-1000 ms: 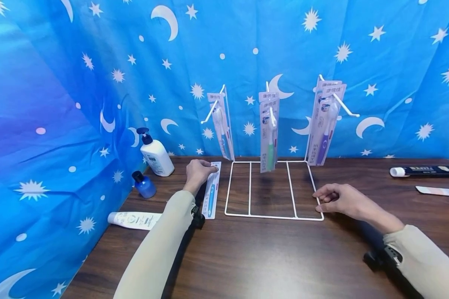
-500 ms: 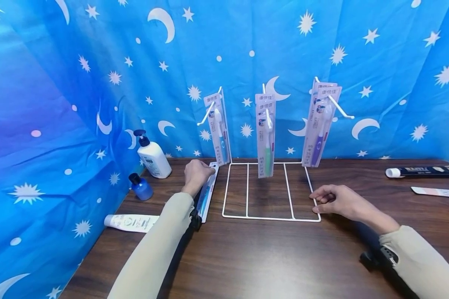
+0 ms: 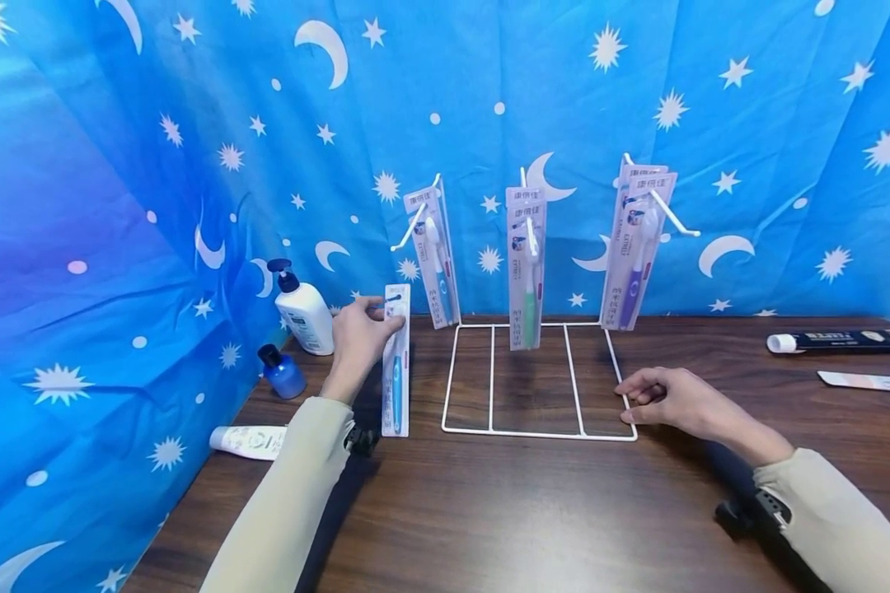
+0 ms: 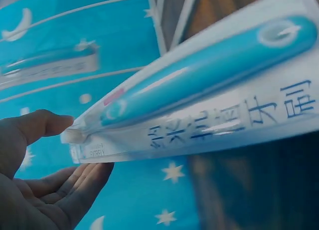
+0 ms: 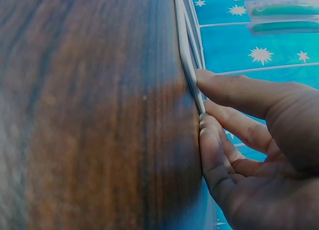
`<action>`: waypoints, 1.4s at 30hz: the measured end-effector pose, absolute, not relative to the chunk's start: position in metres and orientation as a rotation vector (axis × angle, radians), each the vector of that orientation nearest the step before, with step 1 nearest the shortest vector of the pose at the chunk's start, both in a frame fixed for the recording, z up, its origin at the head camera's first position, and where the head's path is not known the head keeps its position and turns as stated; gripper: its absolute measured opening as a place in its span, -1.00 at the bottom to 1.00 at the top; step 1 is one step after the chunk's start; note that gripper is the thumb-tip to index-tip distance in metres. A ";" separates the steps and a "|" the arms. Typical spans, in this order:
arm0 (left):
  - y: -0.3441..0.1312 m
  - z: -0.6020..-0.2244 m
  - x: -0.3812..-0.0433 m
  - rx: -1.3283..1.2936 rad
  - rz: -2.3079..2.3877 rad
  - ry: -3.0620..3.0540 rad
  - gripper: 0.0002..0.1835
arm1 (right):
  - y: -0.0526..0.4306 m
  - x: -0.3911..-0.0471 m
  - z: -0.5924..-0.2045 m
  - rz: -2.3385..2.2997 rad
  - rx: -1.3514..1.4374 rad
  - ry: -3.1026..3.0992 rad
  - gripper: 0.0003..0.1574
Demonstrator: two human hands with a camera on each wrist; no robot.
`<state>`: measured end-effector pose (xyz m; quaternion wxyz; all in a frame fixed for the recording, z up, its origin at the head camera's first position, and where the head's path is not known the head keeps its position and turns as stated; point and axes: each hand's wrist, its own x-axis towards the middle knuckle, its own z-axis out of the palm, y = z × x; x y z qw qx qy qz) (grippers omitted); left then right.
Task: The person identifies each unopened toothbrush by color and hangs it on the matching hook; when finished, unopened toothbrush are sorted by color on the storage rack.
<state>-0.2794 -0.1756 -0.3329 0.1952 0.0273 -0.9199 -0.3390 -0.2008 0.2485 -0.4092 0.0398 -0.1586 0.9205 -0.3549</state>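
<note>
My left hand (image 3: pixel 359 336) pinches a packaged blue toothbrush (image 3: pixel 396 395) near its top, thumb on the front. The pack is upright, left of a white wire display rack (image 3: pixel 534 434). From the left wrist view, the blue toothbrush's handle (image 4: pixel 214 70) points away from the thumb. At the rack's right side, my right hand (image 3: pixel 678 401) grips the base wire (image 5: pixel 186 60) between thumb and fingers. Packaged toothbrushes hang from the rack's three hooks: blue ones (image 3: pixel 435 272) on the left, green ones (image 3: pixel 525 288) in the middle, purple ones (image 3: pixel 626 280) on the right.
A white pump bottle (image 3: pixel 306 317), a small blue bottle (image 3: pixel 283 375) and a white tube (image 3: pixel 248 441) are at the left. On the right lie a black toothpaste tube (image 3: pixel 838 340) and a flat pale strip (image 3: pixel 868 380). A patterned blue cloth (image 3: pixel 445 74) hangs behind the table.
My left hand has lifted the blue toothbrush pack from lying on the table to upright and drawn it left. My right hand stays on the rack's base.
</note>
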 end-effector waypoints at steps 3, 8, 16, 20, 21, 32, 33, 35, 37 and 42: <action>-0.179 -0.322 -0.266 0.036 -1.029 -2.481 -0.51 | 0.249 -0.200 -0.409 -1.081 -0.475 2.814 -0.51; -0.182 -0.303 -0.241 -0.035 -1.165 -2.369 -0.50 | 0.252 -0.198 -0.410 -1.071 -0.456 2.796 -0.52; -0.176 -0.273 -0.201 -0.212 -1.188 -2.195 -0.47 | 0.252 -0.197 -0.412 -1.084 -0.474 2.806 -0.54; -0.171 -0.258 -0.183 -0.310 -1.206 -2.098 -0.49 | 0.250 -0.197 -0.412 -1.088 -0.455 2.786 -0.54; -0.170 -0.255 -0.179 -0.333 -1.221 -2.079 -0.49 | 0.250 -0.197 -0.412 -1.090 -0.462 2.786 -0.54; -0.150 -0.238 -0.155 -0.440 -1.261 -2.020 -0.51 | 0.249 -0.198 -0.410 -1.094 -0.485 2.803 -0.55; -0.148 -0.236 -0.153 -0.440 -1.258 -2.023 -0.51 | 0.249 -0.198 -0.410 -1.089 -0.482 2.802 -0.55; -0.143 -0.231 -0.148 -0.439 -1.251 -2.030 -0.52 | 0.249 -0.197 -0.410 -1.083 -0.479 2.802 -0.55; -0.139 -0.226 -0.144 -0.441 -1.246 -2.031 -0.53 | 0.249 -0.197 -0.409 -1.083 -0.482 2.804 -0.55; -0.133 -0.219 -0.138 -0.442 -1.236 -2.027 -0.55 | 0.248 -0.198 -0.407 -1.099 -0.506 2.812 -0.56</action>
